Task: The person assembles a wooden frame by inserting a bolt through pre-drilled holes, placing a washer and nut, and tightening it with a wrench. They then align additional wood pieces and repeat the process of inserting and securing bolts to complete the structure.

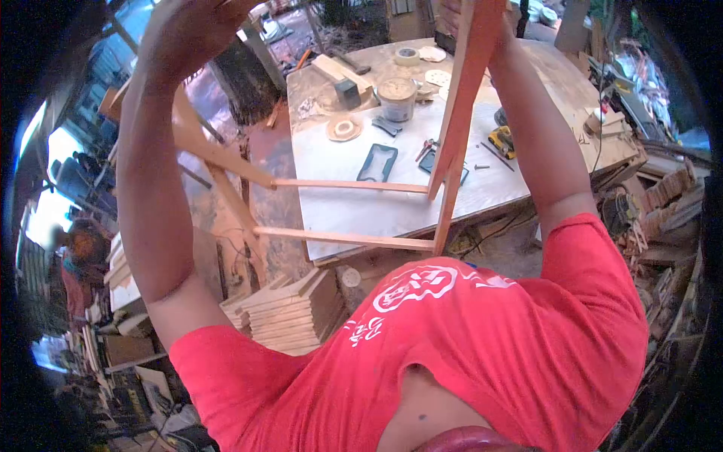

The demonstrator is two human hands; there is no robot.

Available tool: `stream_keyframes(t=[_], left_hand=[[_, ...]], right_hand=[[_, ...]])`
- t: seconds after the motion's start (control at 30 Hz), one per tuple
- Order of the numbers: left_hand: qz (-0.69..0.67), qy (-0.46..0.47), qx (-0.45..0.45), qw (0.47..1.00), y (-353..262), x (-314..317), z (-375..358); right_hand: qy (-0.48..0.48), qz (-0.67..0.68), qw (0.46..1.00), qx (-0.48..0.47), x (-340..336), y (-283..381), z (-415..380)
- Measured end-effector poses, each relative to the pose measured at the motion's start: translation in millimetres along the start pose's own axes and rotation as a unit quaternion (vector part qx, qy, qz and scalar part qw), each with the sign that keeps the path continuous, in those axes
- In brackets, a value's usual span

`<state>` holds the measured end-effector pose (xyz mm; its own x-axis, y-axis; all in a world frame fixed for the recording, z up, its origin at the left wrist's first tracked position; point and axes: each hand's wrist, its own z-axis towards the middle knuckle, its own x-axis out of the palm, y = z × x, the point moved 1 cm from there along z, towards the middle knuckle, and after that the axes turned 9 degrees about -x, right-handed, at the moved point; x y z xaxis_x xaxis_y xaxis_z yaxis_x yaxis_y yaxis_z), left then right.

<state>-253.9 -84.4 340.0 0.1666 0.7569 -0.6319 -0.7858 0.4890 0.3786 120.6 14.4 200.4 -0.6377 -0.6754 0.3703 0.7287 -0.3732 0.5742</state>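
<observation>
A wooden frame, built of long legs joined by thin crossbars, is raised in front of my chest. My right hand is wrapped round its right leg near the top edge of the view, with fingertips showing on the leg's far side. At the upper left, my left hand is partly cut off by the picture's edge, so its fingers cannot be made out. The frame's left legs pass behind my left forearm.
Beyond the frame stands a worktable bearing a plastic tub, a tape roll, a yellow power tool and a wood block. Stacked boards lie below. Another person is at the far left.
</observation>
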Motion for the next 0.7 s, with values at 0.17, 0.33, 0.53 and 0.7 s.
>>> stream_keyframes(t=[0.17,0.33,0.53,0.7], left_hand=[[0.147,-0.024,0.01,0.989,-13.9,-32.2,20.7],[0.122,-0.074,-0.022,0.99,-47.0,-37.7,29.0],[0.096,-0.058,-0.055,0.992,-83.6,-28.4,55.6],[0.152,-0.045,-0.049,0.986,-95.2,-13.2,82.4]], right_hand=[[-0.047,-0.108,0.993,0.03,25.4,26.3,25.0],[0.05,-0.047,0.993,0.093,30.0,34.9,41.1],[-0.048,-0.125,0.991,0.02,24.6,48.4,39.7],[-0.097,-0.17,0.977,-0.087,-21.5,43.2,73.6]])
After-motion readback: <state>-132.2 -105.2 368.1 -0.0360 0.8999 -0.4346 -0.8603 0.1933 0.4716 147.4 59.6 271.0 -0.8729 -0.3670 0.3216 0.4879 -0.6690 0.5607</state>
